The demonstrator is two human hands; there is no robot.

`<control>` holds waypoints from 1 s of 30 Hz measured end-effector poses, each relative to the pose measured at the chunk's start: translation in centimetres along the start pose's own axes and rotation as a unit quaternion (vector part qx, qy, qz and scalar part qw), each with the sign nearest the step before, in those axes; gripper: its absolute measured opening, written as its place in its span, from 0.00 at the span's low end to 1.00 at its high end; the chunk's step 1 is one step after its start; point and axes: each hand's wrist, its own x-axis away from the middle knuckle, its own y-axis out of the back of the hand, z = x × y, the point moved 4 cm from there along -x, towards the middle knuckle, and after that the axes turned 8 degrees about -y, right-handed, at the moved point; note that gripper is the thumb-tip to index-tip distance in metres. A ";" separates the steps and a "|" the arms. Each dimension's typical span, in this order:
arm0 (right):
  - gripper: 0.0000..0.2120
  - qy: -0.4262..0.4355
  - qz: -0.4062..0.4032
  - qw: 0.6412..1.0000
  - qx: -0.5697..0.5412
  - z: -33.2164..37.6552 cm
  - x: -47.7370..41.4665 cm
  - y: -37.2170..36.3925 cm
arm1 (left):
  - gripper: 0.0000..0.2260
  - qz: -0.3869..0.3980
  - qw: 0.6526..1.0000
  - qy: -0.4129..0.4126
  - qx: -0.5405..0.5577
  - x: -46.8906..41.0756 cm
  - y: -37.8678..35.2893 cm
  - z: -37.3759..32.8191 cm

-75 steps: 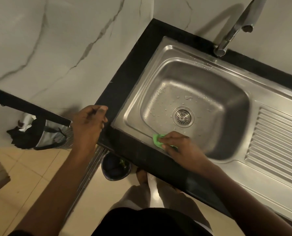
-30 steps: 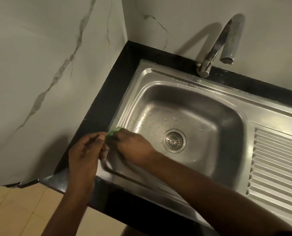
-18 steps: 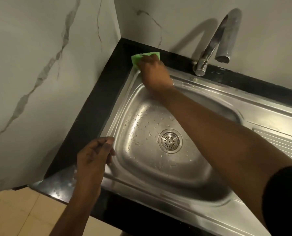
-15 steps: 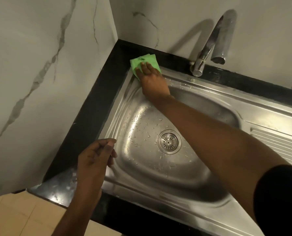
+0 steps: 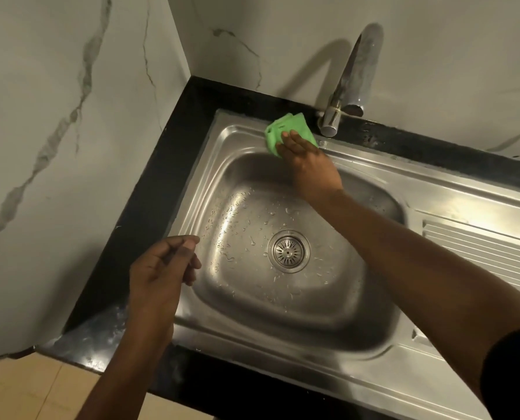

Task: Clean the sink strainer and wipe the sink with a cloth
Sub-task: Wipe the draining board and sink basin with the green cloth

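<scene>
A stainless steel sink [image 5: 210, 177] is set in a black counter, its basin dotted with water drops. The round metal strainer [image 5: 288, 252] sits in the drain at the basin's middle. My right hand [image 5: 308, 165] presses a folded green cloth [image 5: 286, 131] flat on the sink's back rim, just left of the tap base. My left hand [image 5: 161, 271] hovers over the sink's left rim near the front corner, fingers loosely curled with nothing in them.
A chrome tap [image 5: 351, 86] rises from the back rim and curves toward me. The ribbed draining board [image 5: 479, 256] lies to the right. Marble-look walls [image 5: 70, 131] close in the left and back sides. The black counter [image 5: 149, 201] frames the sink.
My right hand slid the green cloth from the front-left rim up to the back-left corner, then rightward along the back rim toward the tap. My left hand stayed near the front-left rim.
</scene>
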 end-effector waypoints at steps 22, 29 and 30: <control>0.20 -0.320 -0.128 0.935 -0.080 -11.6 12.3 1.2 | 0.08 0.086 0.996 -0.017 0.015 1.5 -4.2 0.7; 0.18 -0.222 -0.059 0.971 -0.068 -1.9 4.8 0.6 | 0.05 0.067 0.997 -0.022 0.014 1.9 -3.4 0.0; 0.19 -0.212 -0.058 0.973 -0.072 -1.4 4.0 0.7 | 0.05 0.065 0.998 -0.022 0.014 2.0 -3.3 -0.1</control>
